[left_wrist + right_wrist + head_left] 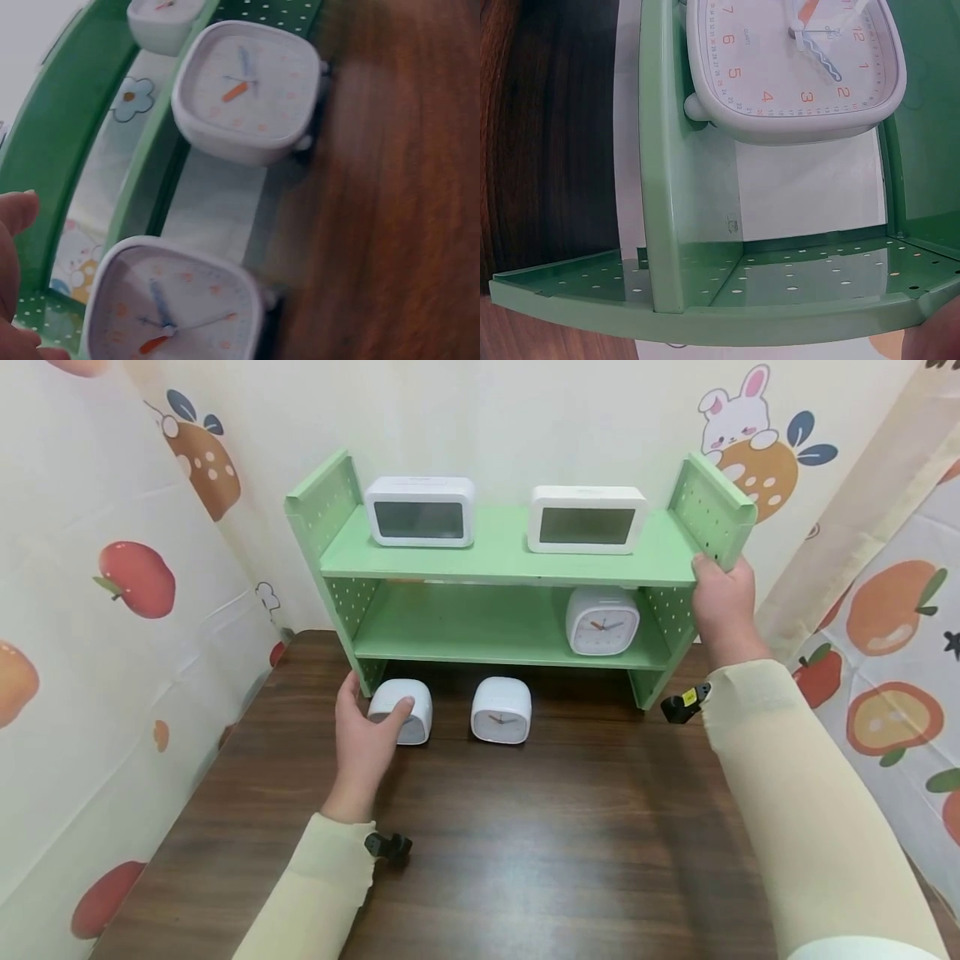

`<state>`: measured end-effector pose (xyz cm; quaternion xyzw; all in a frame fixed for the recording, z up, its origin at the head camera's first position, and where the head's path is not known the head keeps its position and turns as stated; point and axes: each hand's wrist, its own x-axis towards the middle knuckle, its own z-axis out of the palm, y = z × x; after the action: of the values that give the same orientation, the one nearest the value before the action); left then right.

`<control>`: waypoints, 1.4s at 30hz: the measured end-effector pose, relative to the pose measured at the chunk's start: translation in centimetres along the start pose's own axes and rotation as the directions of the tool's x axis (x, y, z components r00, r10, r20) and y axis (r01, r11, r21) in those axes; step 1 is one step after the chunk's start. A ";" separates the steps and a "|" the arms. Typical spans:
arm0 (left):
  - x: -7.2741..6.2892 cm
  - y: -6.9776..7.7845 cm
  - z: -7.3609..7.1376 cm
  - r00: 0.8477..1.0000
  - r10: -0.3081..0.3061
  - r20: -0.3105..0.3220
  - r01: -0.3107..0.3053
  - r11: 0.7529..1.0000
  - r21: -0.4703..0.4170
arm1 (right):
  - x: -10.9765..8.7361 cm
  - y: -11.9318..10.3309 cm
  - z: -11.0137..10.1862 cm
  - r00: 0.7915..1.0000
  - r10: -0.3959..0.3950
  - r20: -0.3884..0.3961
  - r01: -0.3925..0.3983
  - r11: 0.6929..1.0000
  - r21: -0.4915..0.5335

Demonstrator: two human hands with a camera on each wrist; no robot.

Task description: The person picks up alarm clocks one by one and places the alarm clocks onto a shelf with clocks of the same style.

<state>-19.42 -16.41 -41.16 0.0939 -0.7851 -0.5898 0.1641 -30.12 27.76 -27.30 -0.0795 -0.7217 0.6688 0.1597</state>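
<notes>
Green two-tier shelf with perforated side panels [465, 622] stands on a dark brown wood-grain table [540, 843]. The person's right hand [726, 597] grasps the front of its right side panel, thumb on the inner face just below the upper corner. The left hand [363, 739] holds nothing; its thumb and fingers are spread wide, near the foot of the left side panel. Whether those fingertips touch the panel I cannot tell. In the head view the thumb passes in front of a white rounded-square analogue clock [401, 691]; contact there is equally unclear.

The shelf is one light, smooth green all over, with two level boards between two side panels dotted with rows of small holes.

Five clocks are in sight. Two are white rectangular ones with grey screens: the left digital clock [420, 518] and the right digital clock [587, 522], both on the upper board. Three are analogue, with orange and blue pointers: the one by the thumb, a second table clock [501, 710] to its right, and the lower-board clock [602, 622], towards the right end.
</notes>
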 end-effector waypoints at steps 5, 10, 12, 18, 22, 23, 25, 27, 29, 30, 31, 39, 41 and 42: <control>-0.4 -0.4 0.6 1.000 -0.013 -0.020 0.014 0.999 0.032 | 0.0 -0.2 0.3 1.000 -0.003 0.004 0.003 1.000 0.002; -0.2 -1.4 1.1 0.998 -0.037 -0.042 0.040 0.996 0.075 | 0.0 -0.1 0.0 1.000 0.017 0.010 -0.017 1.000 -0.022; -0.1 -1.9 1.4 0.997 -0.065 -0.047 0.069 0.992 0.102 | 0.0 0.0 -0.1 1.000 0.021 0.011 -0.021 0.999 -0.036; -0.1 -3.3 2.2 0.991 -0.105 -0.080 0.113 0.987 0.111 | -0.1 0.1 -0.2 1.000 0.027 0.015 -0.027 0.999 -0.017; 0.0 -4.2 2.6 0.991 -0.100 -0.085 0.105 0.993 0.061 | -0.1 0.1 -0.2 1.000 0.025 0.003 -0.025 1.000 0.013; 0.0 -4.4 2.7 0.992 -0.095 -0.087 0.099 0.994 0.046 | -0.1 0.1 -0.2 1.000 0.022 0.001 -0.022 1.000 0.015; 0.0 -4.8 2.9 0.992 -0.081 -0.092 0.083 0.996 0.019 | -0.1 0.0 -0.1 1.000 0.018 -0.001 -0.018 1.000 0.016; 0.1 -5.2 3.1 0.993 -0.066 -0.099 0.067 0.998 0.007 | -0.1 0.0 0.0 1.000 0.019 -0.002 -0.019 0.999 0.027; 0.1 -5.5 3.4 0.993 -0.056 -0.102 0.056 0.998 -0.006 | -0.1 0.0 0.0 1.000 0.021 -0.005 -0.021 0.999 0.042; 0.2 -5.6 3.5 0.994 -0.051 -0.101 0.050 0.999 -0.011 | -0.1 0.0 -0.1 1.000 0.026 -0.003 -0.026 0.998 0.056; 0.2 -5.7 3.6 0.994 -0.046 -0.098 0.045 0.999 -0.015 | -0.1 0.0 -0.1 1.000 0.027 -0.003 -0.027 0.998 0.064; 0.1 -5.8 3.7 0.993 -0.096 -0.073 0.094 0.995 -0.037 | 0.2 0.2 0.1 1.000 0.008 -0.016 -0.006 0.997 0.082; 0.0 -5.8 3.6 0.992 -0.102 -0.072 0.099 0.994 -0.035 | 0.2 0.3 0.2 1.000 0.005 -0.022 -0.003 0.997 0.081; 0.0 -5.7 3.6 0.992 -0.098 -0.075 0.095 0.995 -0.036 | 0.2 0.3 0.2 1.000 0.007 -0.024 -0.005 0.997 0.083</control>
<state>-21.05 -14.83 -47.55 0.1518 -0.7631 -0.6056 0.1670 -30.44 27.66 -27.54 -0.0832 -0.6910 0.6977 0.1696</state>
